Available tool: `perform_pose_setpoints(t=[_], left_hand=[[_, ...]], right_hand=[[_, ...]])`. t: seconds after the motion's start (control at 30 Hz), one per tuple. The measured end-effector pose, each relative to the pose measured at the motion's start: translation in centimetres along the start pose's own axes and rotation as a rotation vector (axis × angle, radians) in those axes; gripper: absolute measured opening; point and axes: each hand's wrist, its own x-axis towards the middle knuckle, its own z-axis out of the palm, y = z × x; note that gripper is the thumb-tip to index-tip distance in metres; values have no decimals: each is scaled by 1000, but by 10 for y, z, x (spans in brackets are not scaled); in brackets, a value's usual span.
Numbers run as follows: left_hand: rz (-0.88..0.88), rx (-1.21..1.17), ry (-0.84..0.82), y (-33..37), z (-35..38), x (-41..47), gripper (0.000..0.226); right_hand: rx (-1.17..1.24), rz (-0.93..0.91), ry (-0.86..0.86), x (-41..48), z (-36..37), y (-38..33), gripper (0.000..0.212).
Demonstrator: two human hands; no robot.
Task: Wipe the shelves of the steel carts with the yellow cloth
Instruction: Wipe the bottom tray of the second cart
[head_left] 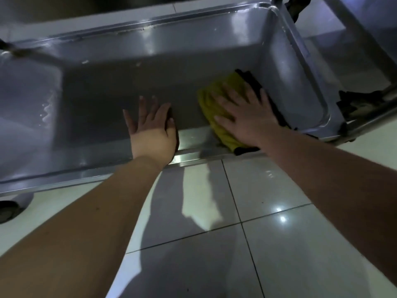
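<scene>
Below us, pale glossy floor tiles (279,244) with dark grout lines fill the near half of the view, catching spots of light and the shadows of our two forearms. Beyond them sits the steel cart, and we look down into its low shelf (129,87), a shallow tray with raised, rounded walls and a bright near rim. A second steel cart (365,29) stands just beside it at the upper right, with something dark and crumpled (361,102) on its frame; we cannot tell what that is.

Our right hand (242,117) lies flat with the fingers spread wide, pressing down on the yellow cloth (214,108). The cloth is in the near right part of the shelf, bunched under the palm, with its lower end lapping up over the near wall toward the rim. A dark patch (255,82) shows along its far and right edges; we cannot tell whether that is another fabric or shadow.

Our left hand (150,130) holds nothing. Its fingers are straight and loosely fanned, pointing away from us, with the heel of the hand at the shelf's near wall, apart from the cloth. Whether the palm touches the steel we cannot tell.

A dark caster wheel (8,209) peeks out under the cart's near left corner.
</scene>
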Motion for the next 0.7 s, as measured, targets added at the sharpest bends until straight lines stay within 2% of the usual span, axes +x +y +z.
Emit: perform_pose_setpoints(t=[0.1, 0.17, 0.3, 0.4, 0.57, 0.63, 0.7], left_hand=[[-58, -16, -3, -2, 3, 0, 43], [-61, -25, -5, -2, 5, 0, 45], [-46, -70, 9, -3, 5, 0, 45], [-68, -165, 51, -4, 3, -2, 47], [-95, -374, 182, -3, -6, -5, 64], [-142, -404, 184, -6, -8, -6, 65], [-143, -397, 157, -6, -7, -7, 64]], right_hand=[[-14, 295, -2, -5, -7, 83, 61], [5, 499, -7, -14, -10, 115, 62], [68, 663, -7, 3, -9, 83, 64], [72, 491, 0, 31, -6, 13, 66], [-96, -76, -61, 47, 8, -137, 72], [-115, -231, -81, 48, 11, -153, 79], [-59, -256, -38, 53, 8, -134, 72]])
